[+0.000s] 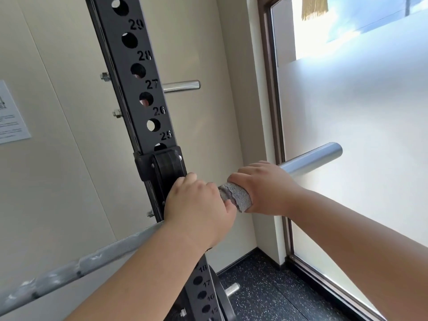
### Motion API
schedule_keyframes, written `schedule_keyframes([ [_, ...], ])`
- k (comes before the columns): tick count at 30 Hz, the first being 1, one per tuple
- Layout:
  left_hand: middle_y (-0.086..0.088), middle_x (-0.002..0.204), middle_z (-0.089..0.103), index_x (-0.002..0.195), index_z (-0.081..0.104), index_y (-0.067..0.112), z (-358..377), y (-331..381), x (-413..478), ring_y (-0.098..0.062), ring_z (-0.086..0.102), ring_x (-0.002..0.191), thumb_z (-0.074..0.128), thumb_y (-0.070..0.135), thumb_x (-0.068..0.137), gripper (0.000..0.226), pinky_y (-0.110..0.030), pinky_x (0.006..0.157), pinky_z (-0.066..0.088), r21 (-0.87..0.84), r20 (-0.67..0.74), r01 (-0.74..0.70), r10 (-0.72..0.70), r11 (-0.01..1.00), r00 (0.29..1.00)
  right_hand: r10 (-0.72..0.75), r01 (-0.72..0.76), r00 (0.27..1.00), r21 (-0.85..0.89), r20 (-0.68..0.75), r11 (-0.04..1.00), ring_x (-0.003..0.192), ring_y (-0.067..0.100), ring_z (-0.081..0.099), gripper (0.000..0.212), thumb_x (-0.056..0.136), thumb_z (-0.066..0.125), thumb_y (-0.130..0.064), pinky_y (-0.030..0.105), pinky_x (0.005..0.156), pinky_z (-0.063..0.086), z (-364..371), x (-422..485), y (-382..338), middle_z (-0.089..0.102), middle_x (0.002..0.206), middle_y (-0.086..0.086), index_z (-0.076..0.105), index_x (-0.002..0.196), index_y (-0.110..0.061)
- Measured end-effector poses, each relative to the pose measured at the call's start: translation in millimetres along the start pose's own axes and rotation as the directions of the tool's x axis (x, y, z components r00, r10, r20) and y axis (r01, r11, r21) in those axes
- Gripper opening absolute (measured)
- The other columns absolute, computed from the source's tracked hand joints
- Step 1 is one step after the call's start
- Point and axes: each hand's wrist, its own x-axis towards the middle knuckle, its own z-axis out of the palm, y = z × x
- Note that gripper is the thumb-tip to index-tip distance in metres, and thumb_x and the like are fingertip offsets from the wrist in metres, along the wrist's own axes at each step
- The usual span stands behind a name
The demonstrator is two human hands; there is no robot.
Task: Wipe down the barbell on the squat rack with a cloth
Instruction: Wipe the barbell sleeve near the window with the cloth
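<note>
The barbell runs from lower left, its knurled shaft (97, 258) rising to the black squat rack upright (139, 89), and its smooth sleeve (312, 158) sticks out to the right. It rests at the rack's hook (166, 167). My left hand (199, 205) grips the bar just right of the upright. Beside it, my right hand (261, 186) grips a grey cloth (236, 195) wrapped round the sleeve's inner end. The two hands nearly touch.
A chrome storage peg (183, 86) sticks out of the upright near hole 27, and a lower peg (232, 289) sits near the floor. A frosted glass door (359, 135) stands at right. A paper notice (11, 114) hangs on the beige wall. Speckled dark flooring (266, 293) lies below.
</note>
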Motion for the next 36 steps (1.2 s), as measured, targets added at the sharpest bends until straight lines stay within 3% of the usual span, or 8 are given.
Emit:
schedule_keyframes([
  [9, 0.002, 0.092, 0.061, 0.091, 0.047, 0.023, 2, -2, -1, -0.022, 0.046, 0.105, 0.038, 0.064, 0.091, 0.042, -0.040, 0.100, 0.039, -0.003, -0.006, -0.023, 0.023, 1.000, 1.000, -0.068, 0.063, 0.973, -0.027, -0.222, 0.998, 0.074, 0.023, 0.061, 0.043, 0.082, 0.058, -0.058, 0.037, 0.072, 0.048, 18, -6, 13, 0.064, 0.087, -0.006, 0.066, 0.109, -0.026],
  [13, 0.001, 0.092, 0.064, 0.115, 0.050, 0.028, 4, -5, -3, -0.024, 0.047, 0.107, 0.040, 0.062, 0.090, 0.043, -0.040, 0.100, 0.038, -0.041, -0.016, -0.063, 0.063, 0.997, 0.998, -0.046, 0.030, 0.955, -0.060, -0.293, 0.998, 0.071, 0.025, 0.061, 0.040, 0.081, 0.062, -0.052, 0.036, 0.070, 0.048, 22, -12, 29, 0.063, 0.084, -0.004, 0.068, 0.107, -0.022],
  [16, 0.002, 0.102, 0.067, 0.134, 0.046, 0.028, 7, -6, -3, -0.024, 0.048, 0.114, 0.038, 0.065, 0.091, 0.057, -0.041, 0.107, 0.035, -0.049, 0.005, -0.076, 0.077, 0.996, 0.997, 0.018, -0.038, 0.963, -0.068, -0.270, 0.997, 0.075, 0.026, 0.062, 0.040, 0.080, 0.062, -0.051, 0.037, 0.074, 0.048, 23, -19, 43, 0.064, 0.086, -0.003, 0.068, 0.108, -0.022],
  [21, 0.005, 0.104, 0.061, 0.120, 0.053, 0.025, 7, -4, 1, -0.020, 0.053, 0.108, 0.049, 0.058, 0.094, 0.041, -0.039, 0.106, 0.038, -0.160, -0.036, -0.110, 0.106, 0.981, 0.994, 0.144, -0.151, 0.974, -0.030, -0.175, 0.988, 0.085, 0.021, 0.060, 0.045, 0.071, 0.064, -0.054, 0.037, 0.082, 0.047, 15, -27, 48, 0.061, 0.092, -0.008, 0.062, 0.109, -0.028],
  [25, 0.004, 0.103, 0.058, 0.119, 0.050, 0.026, 10, -6, 4, -0.020, 0.051, 0.104, 0.059, 0.054, 0.093, 0.039, -0.038, 0.100, 0.043, -0.269, -0.066, -0.123, 0.109, 0.955, 0.992, 0.128, -0.126, 0.988, 0.022, -0.089, 0.992, 0.103, 0.018, 0.056, 0.074, 0.070, 0.057, -0.080, 0.035, 0.096, 0.045, 5, -34, 34, 0.059, 0.112, -0.009, 0.055, 0.126, -0.032],
  [28, 0.010, 0.105, 0.057, 0.116, 0.048, 0.029, 12, -8, 5, -0.017, 0.050, 0.104, 0.065, 0.048, 0.092, 0.035, -0.038, 0.099, 0.043, -0.341, -0.127, -0.186, 0.150, 0.922, 0.980, 0.051, -0.035, 0.995, 0.170, -0.088, 0.985, 0.121, 0.018, 0.048, 0.081, 0.082, 0.041, -0.083, 0.038, 0.111, 0.036, 1, -37, 13, 0.054, 0.129, -0.006, 0.048, 0.142, -0.029],
  [32, 0.020, 0.119, 0.052, 0.120, 0.051, 0.035, 12, -9, 3, -0.010, 0.047, 0.112, 0.067, 0.046, 0.091, 0.035, -0.036, 0.102, 0.043, -0.382, -0.189, -0.273, 0.215, 0.883, 0.958, 0.092, -0.032, 0.980, 0.317, -0.176, 0.948, 0.123, 0.017, 0.048, 0.056, 0.100, 0.027, -0.056, 0.040, 0.112, 0.032, 2, -39, -3, 0.055, 0.130, -0.006, 0.052, 0.140, -0.026],
  [36, 0.011, 0.165, 0.023, 0.159, 0.021, 0.029, 17, -8, 5, -0.013, 0.021, 0.153, 0.053, 0.063, 0.094, 0.080, -0.037, 0.127, 0.020, -0.285, -0.032, -0.189, 0.188, 0.940, 0.982, 0.197, -0.152, 0.958, 0.210, -0.210, 0.966, 0.116, 0.014, 0.052, 0.041, 0.102, 0.036, -0.052, 0.041, 0.115, 0.031, 11, -39, 16, 0.059, 0.119, -0.011, 0.058, 0.129, -0.030],
])
